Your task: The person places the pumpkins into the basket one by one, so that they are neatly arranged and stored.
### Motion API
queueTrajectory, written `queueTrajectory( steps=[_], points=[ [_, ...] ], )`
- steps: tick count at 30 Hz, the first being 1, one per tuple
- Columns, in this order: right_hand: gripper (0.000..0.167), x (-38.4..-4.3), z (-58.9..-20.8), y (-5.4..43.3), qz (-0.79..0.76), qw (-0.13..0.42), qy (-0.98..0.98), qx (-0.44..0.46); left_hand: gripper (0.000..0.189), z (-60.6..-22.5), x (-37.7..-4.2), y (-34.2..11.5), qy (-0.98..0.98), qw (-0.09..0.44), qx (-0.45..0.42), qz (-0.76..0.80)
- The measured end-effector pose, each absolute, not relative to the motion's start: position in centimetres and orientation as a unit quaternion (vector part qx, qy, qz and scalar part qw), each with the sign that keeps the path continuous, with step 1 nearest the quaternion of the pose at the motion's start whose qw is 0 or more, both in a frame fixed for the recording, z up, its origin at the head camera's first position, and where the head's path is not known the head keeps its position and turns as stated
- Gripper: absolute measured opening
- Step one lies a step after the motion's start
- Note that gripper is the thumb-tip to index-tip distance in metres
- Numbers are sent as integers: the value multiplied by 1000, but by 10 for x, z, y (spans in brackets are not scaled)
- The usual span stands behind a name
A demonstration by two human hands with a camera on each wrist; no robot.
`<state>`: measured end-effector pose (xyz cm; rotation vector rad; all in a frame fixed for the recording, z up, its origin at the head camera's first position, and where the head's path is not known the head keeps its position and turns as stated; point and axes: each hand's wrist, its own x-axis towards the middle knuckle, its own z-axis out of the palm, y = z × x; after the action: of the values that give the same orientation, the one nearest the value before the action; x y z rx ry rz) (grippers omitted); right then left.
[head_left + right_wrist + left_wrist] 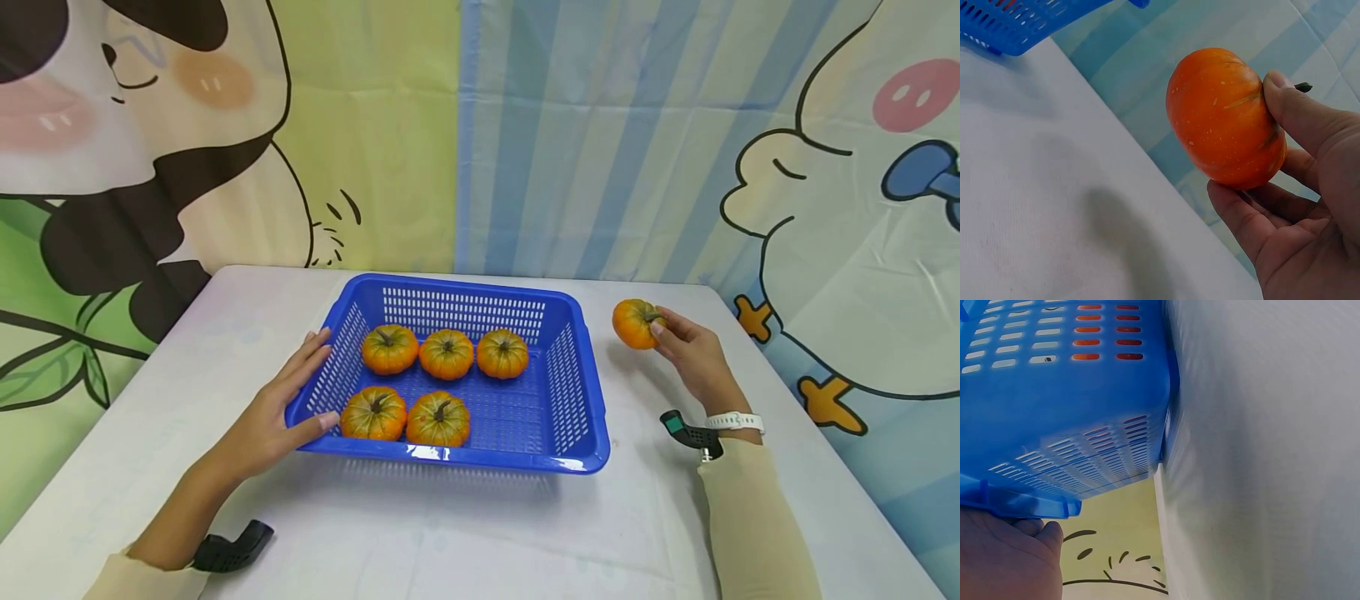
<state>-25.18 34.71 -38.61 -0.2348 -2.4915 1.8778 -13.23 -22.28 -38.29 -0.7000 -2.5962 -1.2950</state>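
Note:
A small orange pumpkin [635, 324] with a green-tinged top is pinched between the thumb and fingers of my right hand [696, 358], to the right of a blue plastic basket [480, 454]. The right wrist view shows this pumpkin [1225, 119] raised above the table, its shadow below. My left hand [266, 425] rests against the basket's left rim, fingers extended along it and thumb at the front corner. Inside the basket, three pumpkins [447, 355] form a back row and two pumpkins [438, 419] sit in front, toward the left.
A white-covered table [480, 542] carries the basket. Behind it hangs a cartoon-printed curtain [540, 142]. Both wrists wear black devices, such as the left wrist device [234, 547], and a white band [735, 421] circles the right wrist.

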Motion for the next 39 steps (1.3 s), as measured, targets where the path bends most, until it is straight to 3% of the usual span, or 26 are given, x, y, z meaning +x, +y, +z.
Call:
queueTrajectory(
  steps=[20,39],
  points=[
    [67,-230,-343,317,571,61,-818,35,83,-385,-130,-223,-859,83,-240,-445],
    [62,-220,-329,295,557,35,-826,78,82,-382,-132,-222,-858,81,-240,-447]
  ],
)
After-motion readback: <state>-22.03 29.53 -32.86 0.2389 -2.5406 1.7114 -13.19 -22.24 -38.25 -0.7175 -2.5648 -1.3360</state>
